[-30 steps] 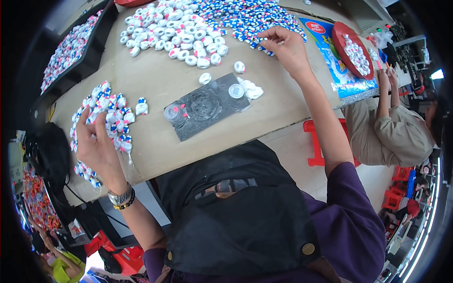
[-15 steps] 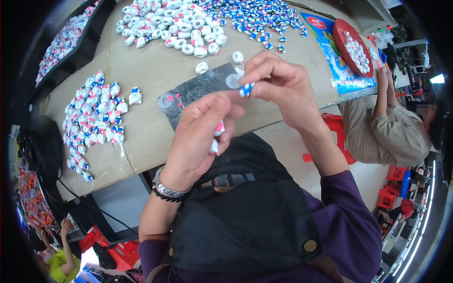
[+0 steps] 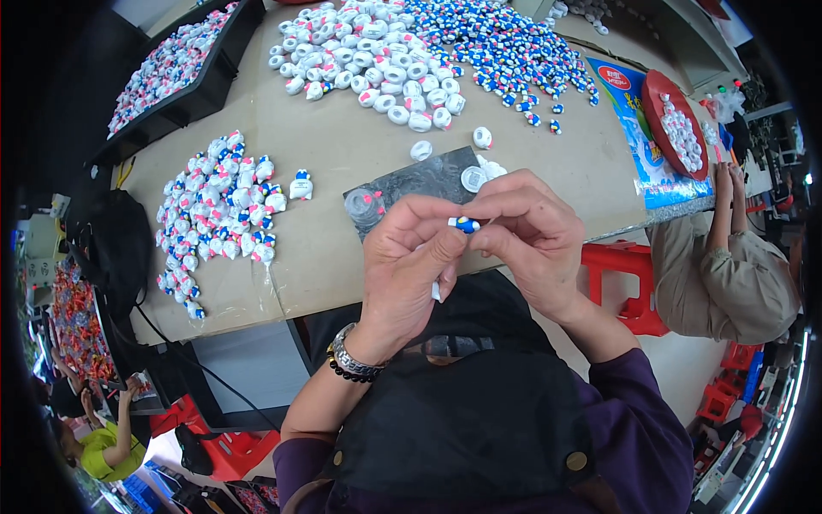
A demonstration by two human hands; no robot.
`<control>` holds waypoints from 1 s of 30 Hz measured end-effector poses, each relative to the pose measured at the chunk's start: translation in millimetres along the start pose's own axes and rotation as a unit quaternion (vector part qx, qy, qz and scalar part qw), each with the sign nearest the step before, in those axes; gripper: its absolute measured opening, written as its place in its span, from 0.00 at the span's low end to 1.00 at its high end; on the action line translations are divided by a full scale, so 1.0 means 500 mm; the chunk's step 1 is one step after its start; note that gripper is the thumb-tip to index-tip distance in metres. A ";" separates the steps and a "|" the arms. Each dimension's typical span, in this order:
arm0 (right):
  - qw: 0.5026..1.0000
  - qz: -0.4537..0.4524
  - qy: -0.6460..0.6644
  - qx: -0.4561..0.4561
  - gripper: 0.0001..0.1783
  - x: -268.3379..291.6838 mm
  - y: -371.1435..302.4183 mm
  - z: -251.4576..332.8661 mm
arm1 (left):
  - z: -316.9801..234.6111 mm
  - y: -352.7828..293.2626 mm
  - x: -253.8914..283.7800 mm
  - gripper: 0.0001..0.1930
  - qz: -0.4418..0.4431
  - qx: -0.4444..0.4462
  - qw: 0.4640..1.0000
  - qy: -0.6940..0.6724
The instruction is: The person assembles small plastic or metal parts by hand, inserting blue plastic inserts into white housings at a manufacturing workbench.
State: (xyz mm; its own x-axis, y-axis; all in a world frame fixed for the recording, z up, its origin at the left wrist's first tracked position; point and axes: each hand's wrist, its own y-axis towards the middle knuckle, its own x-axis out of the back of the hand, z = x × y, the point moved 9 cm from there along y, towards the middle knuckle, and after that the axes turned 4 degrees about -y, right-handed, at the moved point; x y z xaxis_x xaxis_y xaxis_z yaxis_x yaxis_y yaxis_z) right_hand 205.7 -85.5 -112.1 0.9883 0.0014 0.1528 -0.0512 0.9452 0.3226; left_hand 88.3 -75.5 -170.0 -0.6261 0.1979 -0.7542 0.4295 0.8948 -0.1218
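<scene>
Above my lap, my left hand (image 3: 411,265) pinches a small blue-and-white figure piece (image 3: 464,224) with yellow spots between thumb and fingers. A white piece (image 3: 436,291) shows beneath its curled fingers. Close against the other end of the blue piece, my right hand (image 3: 531,244) is closed in a pinch; whatever lies between its fingertips is too small to make out. Just beyond both hands lies a dark grey slab (image 3: 419,182) with a clear round dish (image 3: 366,206) of pink bits and a small round clear lid (image 3: 473,178).
White ring-shaped pieces (image 3: 377,64) and small blue pieces (image 3: 505,51) are heaped at the back. Joined figures (image 3: 218,197) lie left, near a full black tray (image 3: 184,81). A red plate (image 3: 655,94) holds white pieces at right. A co-worker (image 3: 728,257) sits beyond a red stool (image 3: 629,283).
My hands have come together. The blue piece, earlier at my right fingertips, is now at my left thumb and fingers. The whole view has shifted, with the table appearing further right.
</scene>
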 end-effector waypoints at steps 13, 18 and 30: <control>0.983 -0.042 -0.177 0.035 0.07 0.064 0.057 -0.010 | 0.029 -0.015 0.025 0.09 -0.016 0.139 0.971 -0.193; 0.896 0.058 -0.406 0.169 0.07 0.029 0.074 -0.018 | 0.018 -0.024 0.026 0.09 -0.008 0.157 0.959 -0.235; 0.860 0.078 -0.468 0.187 0.09 0.002 0.064 -0.028 | 0.031 -0.014 0.053 0.18 0.009 0.128 0.975 -0.184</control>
State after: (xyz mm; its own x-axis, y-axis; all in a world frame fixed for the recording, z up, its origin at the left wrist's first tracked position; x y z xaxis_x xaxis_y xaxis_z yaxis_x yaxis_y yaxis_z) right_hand 206.9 -50.5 -114.5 0.4253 -0.3105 0.8501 -0.3892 0.7853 0.4815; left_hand 78.7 -83.0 -199.4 -0.3612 0.0142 -0.9324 0.6166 0.7538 -0.2274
